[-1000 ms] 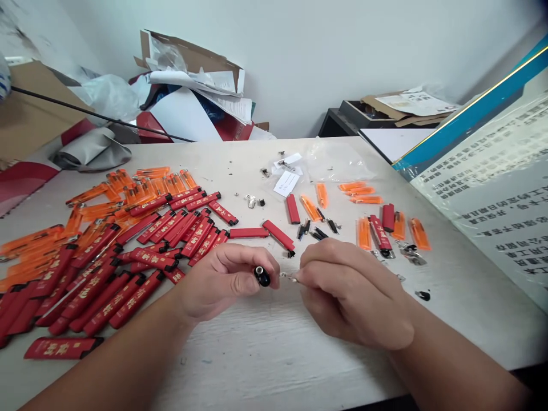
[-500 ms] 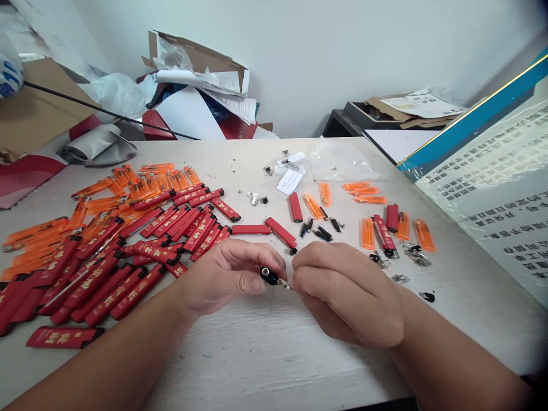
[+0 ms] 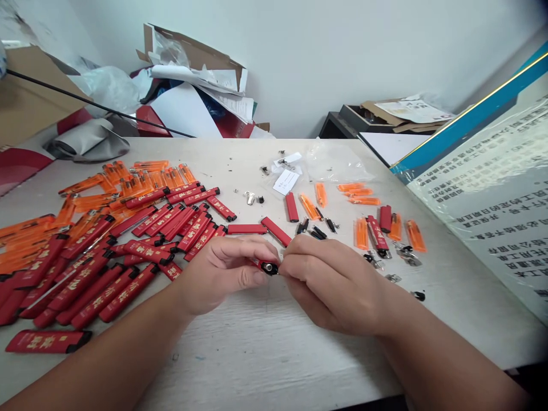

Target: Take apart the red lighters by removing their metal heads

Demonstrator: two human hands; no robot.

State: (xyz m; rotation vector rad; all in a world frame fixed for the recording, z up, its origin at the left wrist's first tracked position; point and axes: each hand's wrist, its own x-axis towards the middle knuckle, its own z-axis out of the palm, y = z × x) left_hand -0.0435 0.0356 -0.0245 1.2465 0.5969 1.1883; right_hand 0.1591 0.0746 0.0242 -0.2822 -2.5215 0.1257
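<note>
The right fingers, apart from the black end of the lighter a second ago, now sit right beside it, mostly hiding the small metal piece, while red casing shows by the left fingers.

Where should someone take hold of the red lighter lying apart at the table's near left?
I'd pinch the red lighter from above, across the middle of its body, by the two long edges. It lies flat, lettered face up, with both long edges exposed, while the pile of lighters sits on its far side.
</note>
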